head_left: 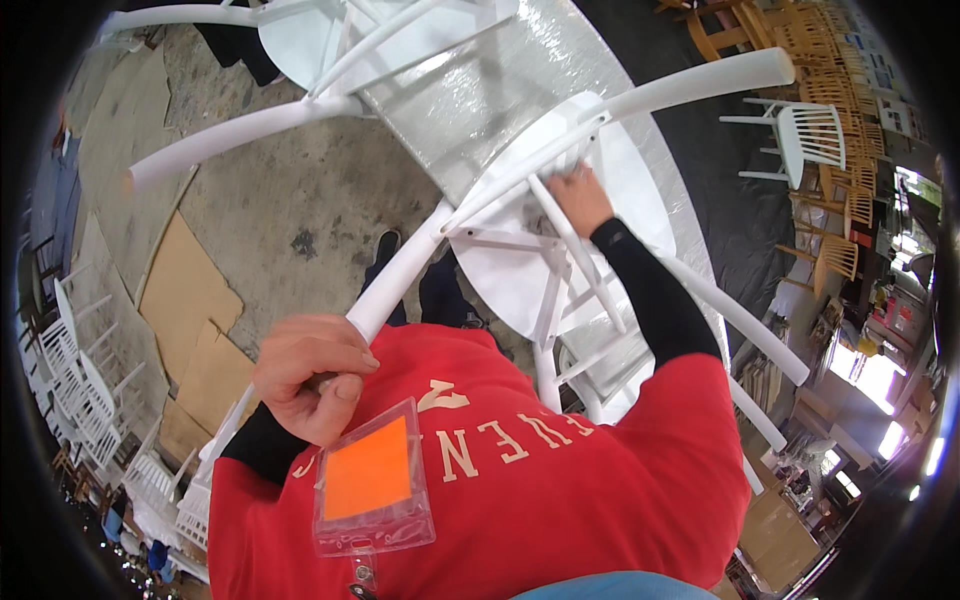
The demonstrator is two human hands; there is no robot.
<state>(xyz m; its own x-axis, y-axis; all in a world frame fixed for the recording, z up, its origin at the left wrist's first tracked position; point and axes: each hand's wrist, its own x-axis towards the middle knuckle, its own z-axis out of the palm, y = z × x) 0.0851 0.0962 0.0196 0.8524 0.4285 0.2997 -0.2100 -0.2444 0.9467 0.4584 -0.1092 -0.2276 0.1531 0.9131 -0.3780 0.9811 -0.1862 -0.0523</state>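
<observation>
A white wooden chair [625,170] lies upside down in front of me, its round seat underneath and its legs and stretchers pointing up and outward. My right hand [580,200] reaches in among the stretchers and is at the seat's underside; its fingertips are blurred and partly hidden. Close to the end of the chair's near-left leg [395,270] is my left hand [315,378]. Its fingers are curled, with thumb and forefinger together. Whatever they may hold does not show.
The chair rests on a bench [460,110] with a shiny wrapped top. Another upturned white chair [380,40] lies at its far end. White chairs [80,360] stand at the left by flat cardboard [185,280]. A pale chair [808,135] and several wooden chairs [835,260] stand at the right.
</observation>
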